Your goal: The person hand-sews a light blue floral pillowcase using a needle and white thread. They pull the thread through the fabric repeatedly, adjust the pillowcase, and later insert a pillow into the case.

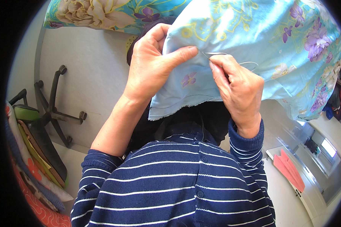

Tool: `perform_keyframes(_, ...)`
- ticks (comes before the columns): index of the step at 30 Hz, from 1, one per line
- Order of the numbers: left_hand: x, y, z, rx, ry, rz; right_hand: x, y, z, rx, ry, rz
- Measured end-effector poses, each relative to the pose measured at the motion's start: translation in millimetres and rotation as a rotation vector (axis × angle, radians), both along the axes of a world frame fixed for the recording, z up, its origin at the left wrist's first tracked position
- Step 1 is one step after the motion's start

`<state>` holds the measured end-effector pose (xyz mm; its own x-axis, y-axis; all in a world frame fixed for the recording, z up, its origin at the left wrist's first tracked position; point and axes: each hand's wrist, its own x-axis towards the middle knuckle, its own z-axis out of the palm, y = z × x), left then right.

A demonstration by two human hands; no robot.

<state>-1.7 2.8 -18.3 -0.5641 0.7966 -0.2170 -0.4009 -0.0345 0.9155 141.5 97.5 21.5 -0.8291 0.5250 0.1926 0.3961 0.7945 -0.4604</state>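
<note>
Light blue floral fabric (269, 41) spreads over my lap and off to the right, with a frayed raw edge toward me. My left hand (149, 66) grips its left edge, thumb flat on top and fingers bent beneath the cloth. Close to that thumb tip, my right hand (240, 85) pinches a thin sewing needle (204, 55) between thumb and forefinger. The needle's tip is near the cloth, but I cannot tell whether it has pierced it. A loop of pale thread (252, 63) curls out beyond my right knuckles.
A turquoise floral bundle (98, 13) lies beyond my hands at the far left. On the pale floor stands a black wheeled chair base (51, 109). Folded cloths (38, 162) hang at the lower left. A pink-red piece (289, 170) lies by a glossy panel at the right.
</note>
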Motion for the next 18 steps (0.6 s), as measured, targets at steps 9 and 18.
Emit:
perform_keyframes(9, -2, -1, -4, -0.033, 0.013, -0.007, -9, 4, -2, -0.204, 0.057, -0.044)
perform_keyframes(18, -10, -3, -1, 0.035, -0.193, -0.079, -4, 10, 2, -0.585, 0.139, -0.09)
